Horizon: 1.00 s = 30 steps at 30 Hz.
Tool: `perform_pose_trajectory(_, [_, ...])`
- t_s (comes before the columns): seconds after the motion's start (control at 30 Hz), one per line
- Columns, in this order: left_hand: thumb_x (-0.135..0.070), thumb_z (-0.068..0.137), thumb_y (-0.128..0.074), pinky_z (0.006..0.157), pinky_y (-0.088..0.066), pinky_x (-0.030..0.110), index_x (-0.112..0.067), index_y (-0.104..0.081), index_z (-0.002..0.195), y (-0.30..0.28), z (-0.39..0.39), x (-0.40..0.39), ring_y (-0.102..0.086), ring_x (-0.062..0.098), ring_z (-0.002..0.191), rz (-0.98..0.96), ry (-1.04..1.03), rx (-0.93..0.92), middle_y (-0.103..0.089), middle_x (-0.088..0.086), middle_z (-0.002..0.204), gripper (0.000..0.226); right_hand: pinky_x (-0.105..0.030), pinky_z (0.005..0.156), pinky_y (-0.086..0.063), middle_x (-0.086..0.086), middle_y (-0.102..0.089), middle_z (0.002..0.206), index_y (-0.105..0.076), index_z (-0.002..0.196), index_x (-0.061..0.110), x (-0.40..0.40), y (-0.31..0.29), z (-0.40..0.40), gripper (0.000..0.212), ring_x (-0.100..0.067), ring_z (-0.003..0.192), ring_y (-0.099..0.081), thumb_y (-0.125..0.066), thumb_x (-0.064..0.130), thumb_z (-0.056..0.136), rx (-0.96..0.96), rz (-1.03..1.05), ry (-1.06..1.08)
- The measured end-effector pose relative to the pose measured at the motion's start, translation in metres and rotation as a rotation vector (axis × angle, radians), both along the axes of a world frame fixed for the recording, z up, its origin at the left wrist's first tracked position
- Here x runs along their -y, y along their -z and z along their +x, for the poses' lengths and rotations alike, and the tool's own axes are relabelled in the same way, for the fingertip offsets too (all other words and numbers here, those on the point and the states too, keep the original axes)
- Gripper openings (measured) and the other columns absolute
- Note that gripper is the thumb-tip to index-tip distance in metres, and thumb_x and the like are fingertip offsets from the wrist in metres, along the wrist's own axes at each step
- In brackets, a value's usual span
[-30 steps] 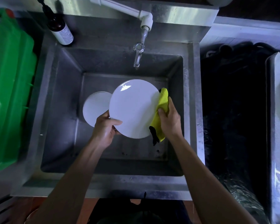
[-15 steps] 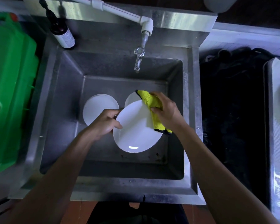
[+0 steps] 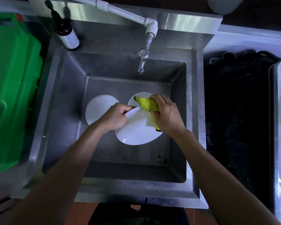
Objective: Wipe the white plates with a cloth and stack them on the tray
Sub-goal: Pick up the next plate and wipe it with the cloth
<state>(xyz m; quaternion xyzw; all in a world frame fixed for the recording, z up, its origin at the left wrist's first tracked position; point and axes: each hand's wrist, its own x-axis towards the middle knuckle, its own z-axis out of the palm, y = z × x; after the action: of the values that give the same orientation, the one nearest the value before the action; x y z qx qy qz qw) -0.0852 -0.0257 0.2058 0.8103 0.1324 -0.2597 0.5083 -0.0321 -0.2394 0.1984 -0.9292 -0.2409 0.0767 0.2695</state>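
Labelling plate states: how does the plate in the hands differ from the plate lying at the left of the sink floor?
The held plate is lifted and tilted, gripped at its edge by the left hand; the left plate lies flat on the sink floor, untouched. The right hand presses the yellow cloth on the held plate; nothing touches the left plate. Both are white and round.

Three round white plates show: one tilted white plate [image 3: 137, 130] held over the steel sink [image 3: 58, 98], one flat white plate [image 3: 99, 109] lying on the sink floor to the left, and a third white plate [image 3: 142, 95] partly hidden at the far side beneath the cloth. One yellow cloth [image 3: 147, 104]. Two hands: left hand [image 3: 115, 116], right hand [image 3: 167, 115]. One metal tap [image 3: 143, 60]. One dark bottle with a white label [image 3: 66, 32], far left. One green plastic container [image 3: 13, 88], left.
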Motion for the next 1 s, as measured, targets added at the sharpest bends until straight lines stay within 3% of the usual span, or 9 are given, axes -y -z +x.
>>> perform_pose_trajectory(0.1, [-0.002, 0.078, -0.054, 0.06, -0.047, 0.024, -0.059, -0.071, 0.083, 0.006, -0.004, 0.006, -0.068, 0.007, 0.079, 0.099, -0.102, 0.093, -0.073, -0.014, 0.082, 0.06, -0.045, 0.084, -0.047, -0.005, -0.062, 0.115, -0.056, 0.123, 0.016, 0.003, 0.001, -0.004, 0.046, -0.032, 0.101, -0.057, -0.058, 0.002, 0.079, 0.06, 0.014, 0.071])
perform_pose_trajectory(0.2, [-0.012, 0.082, -0.053, 0.051, -0.042, 0.008, -0.05, -0.073, 0.09, 0.012, -0.014, 0.009, -0.064, -0.003, 0.073, 0.088, -0.234, 0.193, -0.07, -0.022, 0.077, 0.044, -0.044, 0.079, -0.047, -0.008, -0.061, 0.108, -0.059, 0.12, 0.012, 0.007, 0.0, -0.007, 0.048, -0.033, 0.095, -0.056, -0.061, -0.004, 0.075, 0.143, 0.035, 0.144])
perform_pose_trajectory(0.3, [-0.019, 0.087, -0.059, 0.065, -0.048, 0.02, -0.034, -0.075, 0.092, 0.02, -0.029, 0.008, -0.067, 0.005, 0.078, 0.037, -0.462, 0.181, -0.071, -0.013, 0.079, 0.023, -0.049, 0.075, -0.048, -0.012, -0.061, 0.104, -0.06, 0.117, 0.008, 0.011, -0.002, -0.006, 0.049, -0.036, 0.09, -0.055, -0.062, -0.007, 0.071, 0.21, 0.082, 0.209])
perform_pose_trajectory(0.37, [-0.028, 0.094, -0.065, 0.079, -0.056, 0.037, -0.023, -0.075, 0.101, 0.024, -0.037, 0.009, -0.074, 0.018, 0.088, -0.156, -0.789, -0.067, -0.077, -0.003, 0.097, 0.014, -0.052, 0.075, -0.047, -0.014, -0.061, 0.104, -0.061, 0.117, 0.006, 0.013, -0.004, -0.005, 0.048, -0.037, 0.09, -0.055, -0.062, -0.008, 0.071, 0.24, 0.108, 0.233])
perform_pose_trajectory(0.47, [-0.059, 0.095, -0.057, 0.076, -0.061, 0.048, -0.005, -0.066, 0.116, 0.016, -0.035, 0.019, -0.075, 0.034, 0.097, -0.628, -0.956, -0.468, -0.076, 0.014, 0.109, 0.058, -0.054, 0.076, -0.046, -0.016, -0.062, 0.106, -0.064, 0.115, 0.002, 0.013, -0.006, -0.006, 0.043, -0.038, 0.092, -0.056, -0.063, -0.01, 0.074, 0.293, 0.13, 0.243])
perform_pose_trajectory(0.57, [-0.074, 0.091, -0.048, 0.066, -0.062, 0.045, 0.002, -0.056, 0.124, 0.004, -0.014, 0.031, -0.073, 0.041, 0.1, -0.868, -0.958, -0.537, -0.072, 0.022, 0.117, 0.084, -0.052, 0.076, -0.045, -0.015, -0.063, 0.108, -0.064, 0.114, 0.004, 0.011, -0.007, -0.009, 0.042, -0.037, 0.092, -0.056, -0.063, -0.01, 0.074, 0.36, 0.161, 0.207])
perform_pose_trajectory(0.8, [-0.016, 0.099, -0.053, 0.059, -0.061, 0.044, 0.002, -0.058, 0.118, -0.01, 0.013, 0.039, -0.076, 0.038, 0.083, -0.985, -1.137, -0.439, -0.076, 0.024, 0.097, 0.027, -0.047, 0.083, -0.043, -0.016, -0.062, 0.109, -0.054, 0.121, 0.013, 0.013, -0.004, -0.023, 0.043, -0.036, 0.098, -0.055, -0.056, -0.002, 0.081, 0.379, 0.175, 0.1])
perform_pose_trajectory(0.9, [-0.009, 0.102, -0.049, 0.06, -0.061, 0.045, 0.006, -0.055, 0.119, -0.009, 0.011, 0.04, -0.076, 0.037, 0.082, -1.05, -1.189, -0.363, -0.075, 0.025, 0.094, 0.024, -0.049, 0.089, -0.045, -0.016, -0.061, 0.119, -0.059, 0.123, 0.008, 0.02, -0.001, -0.029, 0.04, -0.035, 0.107, -0.055, -0.057, -0.005, 0.085, 0.327, 0.201, 0.065])
perform_pose_trajectory(1.0, [-0.007, 0.102, -0.05, 0.064, -0.062, 0.045, 0.004, -0.053, 0.131, -0.007, 0.011, 0.043, -0.075, 0.035, 0.093, -1.015, -1.185, -0.288, -0.072, 0.025, 0.112, 0.031, -0.05, 0.093, -0.046, -0.014, -0.061, 0.124, -0.064, 0.125, 0.003, 0.023, 0.002, -0.035, 0.037, -0.034, 0.112, -0.055, -0.052, 0.002, 0.09, 0.259, 0.163, 0.033])
